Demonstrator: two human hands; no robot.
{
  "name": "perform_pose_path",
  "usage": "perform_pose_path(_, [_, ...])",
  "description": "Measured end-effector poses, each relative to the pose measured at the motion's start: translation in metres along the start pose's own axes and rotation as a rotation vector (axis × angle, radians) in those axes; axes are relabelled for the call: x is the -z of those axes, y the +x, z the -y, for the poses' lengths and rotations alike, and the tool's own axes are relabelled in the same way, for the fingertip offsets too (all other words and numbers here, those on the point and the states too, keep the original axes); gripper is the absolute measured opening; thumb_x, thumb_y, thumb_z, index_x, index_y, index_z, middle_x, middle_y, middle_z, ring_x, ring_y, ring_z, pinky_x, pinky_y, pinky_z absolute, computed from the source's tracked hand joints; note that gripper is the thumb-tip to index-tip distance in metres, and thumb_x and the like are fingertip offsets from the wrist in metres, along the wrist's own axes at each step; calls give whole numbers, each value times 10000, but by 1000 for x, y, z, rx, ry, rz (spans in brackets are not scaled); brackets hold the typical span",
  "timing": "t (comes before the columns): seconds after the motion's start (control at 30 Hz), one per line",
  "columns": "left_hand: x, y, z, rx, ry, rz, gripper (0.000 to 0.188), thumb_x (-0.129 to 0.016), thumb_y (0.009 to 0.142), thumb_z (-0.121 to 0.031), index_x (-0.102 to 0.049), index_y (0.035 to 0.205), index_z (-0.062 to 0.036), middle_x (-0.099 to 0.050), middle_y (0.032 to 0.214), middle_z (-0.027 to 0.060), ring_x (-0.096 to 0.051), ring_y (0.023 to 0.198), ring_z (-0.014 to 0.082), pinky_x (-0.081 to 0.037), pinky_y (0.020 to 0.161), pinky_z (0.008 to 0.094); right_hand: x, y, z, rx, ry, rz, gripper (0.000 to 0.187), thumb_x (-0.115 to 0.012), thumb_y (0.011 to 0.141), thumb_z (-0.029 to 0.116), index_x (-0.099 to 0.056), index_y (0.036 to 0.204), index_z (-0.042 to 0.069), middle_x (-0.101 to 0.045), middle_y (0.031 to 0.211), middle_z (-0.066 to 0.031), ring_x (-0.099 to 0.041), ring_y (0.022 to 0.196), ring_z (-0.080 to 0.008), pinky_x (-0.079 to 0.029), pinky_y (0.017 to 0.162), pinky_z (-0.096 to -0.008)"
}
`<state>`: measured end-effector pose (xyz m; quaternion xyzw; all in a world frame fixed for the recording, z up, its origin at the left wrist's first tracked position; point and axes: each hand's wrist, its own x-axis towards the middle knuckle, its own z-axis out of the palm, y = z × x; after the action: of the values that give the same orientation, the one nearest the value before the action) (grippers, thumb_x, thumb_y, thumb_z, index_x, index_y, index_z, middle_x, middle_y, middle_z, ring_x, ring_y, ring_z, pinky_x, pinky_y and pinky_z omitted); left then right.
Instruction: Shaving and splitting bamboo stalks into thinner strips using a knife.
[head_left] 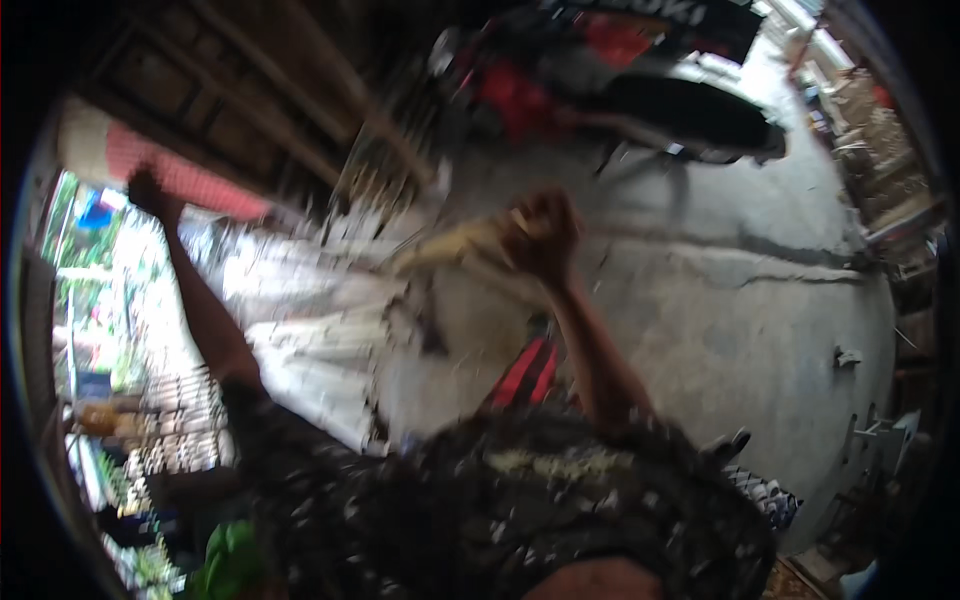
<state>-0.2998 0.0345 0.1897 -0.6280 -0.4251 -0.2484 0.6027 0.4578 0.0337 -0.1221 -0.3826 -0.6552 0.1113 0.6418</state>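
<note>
My right hand (545, 235) is a closed fist in the middle of the view, above the concrete floor. A pale yellowish strip (450, 247) runs out of it to the left; motion blur hides whether it is wood, bamboo or something softer. My left hand (152, 192) is stretched out to the far left, beside a red mesh-like panel (195, 175). That hand is dark and smeared, so its fingers and anything in them cannot be made out.
A red and black motorcycle (680, 110) stands at the far side. Wooden boards and poles (290, 90) lean at the upper left. Pale sheets (320, 345) lie at the left by a bright opening. Cracked concrete floor (720, 330) spreads to the right; a small white object (847, 357) lies there.
</note>
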Motion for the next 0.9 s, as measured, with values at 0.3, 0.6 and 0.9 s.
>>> perform_pose_path(0.3, [-88, -51, -129, 946, -262, 6, 241, -610, 989, -204, -723, 1052, -1, -746, 944, 113, -712, 821, 218, -579, 774, 368, -32, 25, -113, -139, 287, -343, 307, -562, 801, -9, -375, 1033, 66, -406, 839, -40, -452, 706, -103, -528, 674, -296])
perform_pose_path(0.6, [-38, -131, -65, 1056, -467, -76, 302, -538, 1033, -201, -703, 1070, 49, -748, 999, 141, -724, 892, 216, -594, 827, 348, -34, 19, -118, -233, 191, -318, 317, -596, 791, -57, -418, 1013, 83, -458, 798, -21, -521, 681, -120, -493, 656, -292])
perform_pose_path(0.9, [9, -96, -99, 775, -312, -208, 169, -682, 907, -169, -729, 887, -7, -759, 869, 99, -720, 773, 186, -576, 717, 331, 104, -83, -184, -548, 79, -677, 288, -704, 880, 122, -456, 948, -6, -578, 901, -133, -686, 787, -273, -605, 724, -410])
